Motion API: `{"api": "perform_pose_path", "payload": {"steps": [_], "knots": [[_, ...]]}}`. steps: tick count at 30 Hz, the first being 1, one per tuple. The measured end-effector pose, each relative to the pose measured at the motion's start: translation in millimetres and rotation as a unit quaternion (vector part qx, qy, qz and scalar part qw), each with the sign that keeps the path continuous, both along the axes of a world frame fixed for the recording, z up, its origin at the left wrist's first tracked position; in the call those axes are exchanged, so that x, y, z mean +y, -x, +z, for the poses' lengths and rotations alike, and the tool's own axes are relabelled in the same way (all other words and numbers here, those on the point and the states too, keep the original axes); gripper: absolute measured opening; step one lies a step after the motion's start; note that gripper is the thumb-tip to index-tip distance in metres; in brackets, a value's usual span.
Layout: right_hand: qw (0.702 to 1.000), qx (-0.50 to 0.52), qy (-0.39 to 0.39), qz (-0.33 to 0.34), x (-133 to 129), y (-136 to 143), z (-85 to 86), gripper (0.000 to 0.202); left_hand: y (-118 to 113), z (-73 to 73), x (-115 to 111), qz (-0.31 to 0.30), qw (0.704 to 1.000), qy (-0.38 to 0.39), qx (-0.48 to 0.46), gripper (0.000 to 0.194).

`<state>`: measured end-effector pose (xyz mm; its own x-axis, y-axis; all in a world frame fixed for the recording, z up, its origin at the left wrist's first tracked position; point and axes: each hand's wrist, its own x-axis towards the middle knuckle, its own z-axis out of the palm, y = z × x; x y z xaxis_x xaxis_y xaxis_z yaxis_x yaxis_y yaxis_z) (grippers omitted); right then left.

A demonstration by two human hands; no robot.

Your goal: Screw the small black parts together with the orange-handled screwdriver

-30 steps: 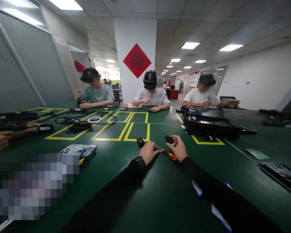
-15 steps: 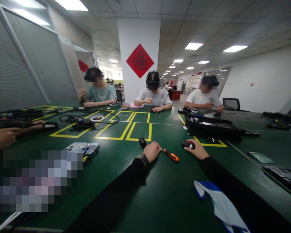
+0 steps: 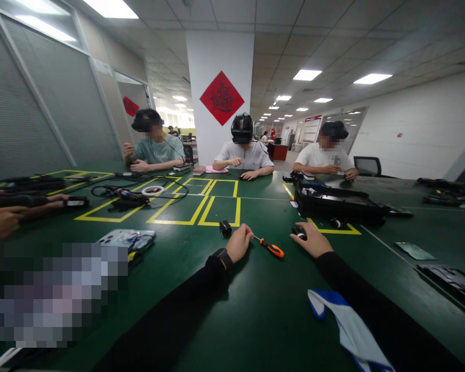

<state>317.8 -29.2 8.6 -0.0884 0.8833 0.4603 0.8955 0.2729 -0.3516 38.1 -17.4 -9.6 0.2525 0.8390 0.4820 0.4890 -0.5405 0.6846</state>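
Observation:
On the green table [image 3: 240, 310], my left hand [image 3: 241, 244] has its fingers pinched together at the tip of an orange and black screwdriver [image 3: 272, 248], whose handle lies on the table. Whatever the pinch holds is too small to make out. A short black cylindrical part [image 3: 225, 228] sits just beyond that hand, to its left. Over to the right, my right hand [image 3: 313, 241] is closed round a small black object [image 3: 299, 233] with a light band, resting at table level. A blue and white cloth [image 3: 346, 318] lies near my right forearm.
A large black tray-like housing [image 3: 335, 202] stands beyond my right hand. Cables [image 3: 127, 196] and yellow tape frames [image 3: 219, 224] cover the far left. Another person's hand [image 3: 2, 222] is at the left edge. Three people sit across the table. Flat parts [image 3: 449, 283] lie right.
My right hand has shifted its fingers further over the small black object, covering more of it. My left hand keeps its pinch at the screwdriver tip. The view has moved slightly.

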Motion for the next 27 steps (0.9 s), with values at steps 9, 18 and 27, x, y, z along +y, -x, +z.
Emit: {"api": "perform_pose_path", "payload": {"steps": [9, 18, 27], "knots": [[0.984, 0.008, 0.018, 0.178, 2.2, -14.0, 5.8, 0.044, 2.8, 15.1, -18.8, -0.071, 0.996, -0.059, -0.01, 0.016], [0.997, -0.035, 0.043, -0.049, 16.8, -123.1, -15.3, 0.042, 13.0, 13.0, -18.7, -0.106, 0.99, -0.093, 0.019, 0.023], [0.956, 0.07, -0.053, -0.281, 5.5, -226.2, -33.5, 0.037, 10.5, 11.5, -17.6, -0.108, 0.991, 0.011, -0.083, 0.019]]}}
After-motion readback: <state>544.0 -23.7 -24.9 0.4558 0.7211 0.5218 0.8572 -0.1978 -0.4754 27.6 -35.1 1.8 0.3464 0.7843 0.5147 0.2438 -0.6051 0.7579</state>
